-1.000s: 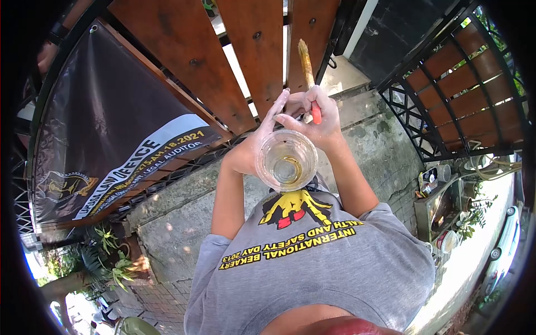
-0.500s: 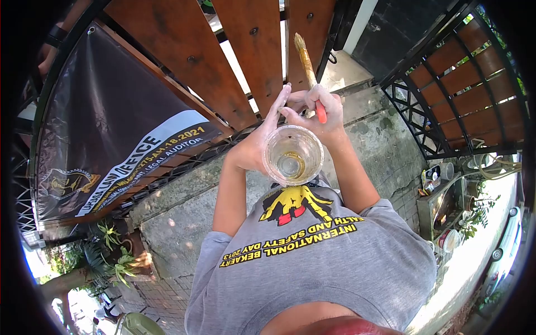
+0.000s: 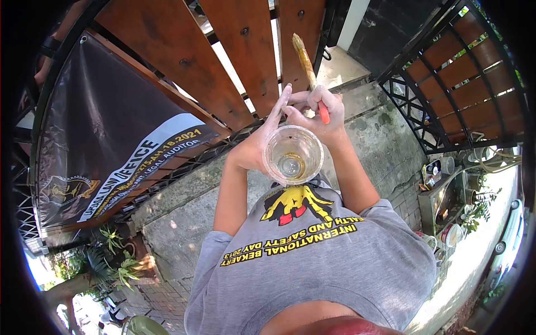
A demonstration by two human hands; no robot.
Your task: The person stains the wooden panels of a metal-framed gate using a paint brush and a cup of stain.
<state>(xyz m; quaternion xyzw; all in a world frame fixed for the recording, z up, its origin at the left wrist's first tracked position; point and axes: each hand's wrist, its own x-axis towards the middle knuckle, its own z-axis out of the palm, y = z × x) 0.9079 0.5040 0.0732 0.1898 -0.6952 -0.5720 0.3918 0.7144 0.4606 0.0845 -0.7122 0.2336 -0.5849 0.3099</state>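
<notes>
A clear plastic cup (image 3: 269,167) is in my left hand (image 3: 258,142), close in front of my chest with its mouth facing up. A little yellowish liquid or residue shows at its bottom. My left palm lies along the cup's side, and the fingers reach forward past the rim. In my right hand (image 3: 328,114) is a paintbrush (image 3: 304,60), its stained bristles pointing forward and its red handle end sticking out of the fist toward me. The fingertips of both hands meet just beyond the cup. Whitish powder or paint coats both hands.
Ahead stands a brown wooden-slat gate (image 3: 234,33) with black metal framing. A dark banner (image 3: 106,128) hangs on its left part. Another gate panel (image 3: 463,78) is at right. Potted plants (image 3: 120,257) stand lower left; a ledge (image 3: 432,206) with containers and a white bucket (image 3: 451,235) are at right.
The gate and banner have shifted slightly left and up in view as the head turned a little. Cup, brush and both hands keep nearly the same pose.
</notes>
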